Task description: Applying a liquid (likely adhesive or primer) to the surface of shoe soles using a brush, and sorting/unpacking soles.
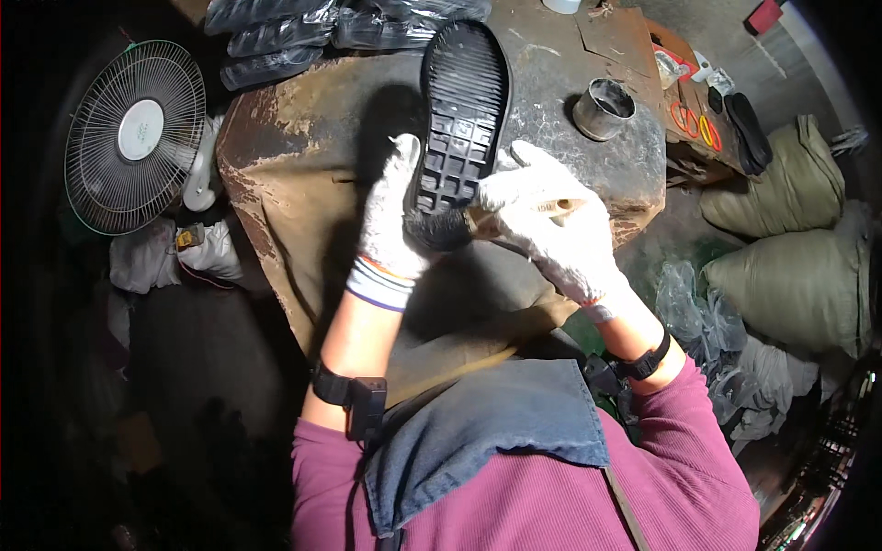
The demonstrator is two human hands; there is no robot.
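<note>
A black rubber shoe sole (pixel 466 87) stands on end over the front of the worktable, its ridged and gridded tread facing me. My left hand (pixel 393 207), in a white knit glove, grips the sole's lower left edge, thumb pointing up along the side. In my right hand (pixel 560 225), gloved the same way, is a brush with a pale wooden handle (pixel 559 206). Its dark bristles (pixel 439 230) lie across the sole's near end and appear to touch it. The fingers behind the sole are hidden.
On the worn worktable (pixel 542 69) a round metal cup (pixel 604 108) stands to the right. Black plastic-wrapped bundles (pixel 276 41) lie at the back left. A fan (pixel 138 133) is at left. Scissors (pixel 709 131) lie on a side shelf, with stuffed sacks (pixel 795 285) beyond.
</note>
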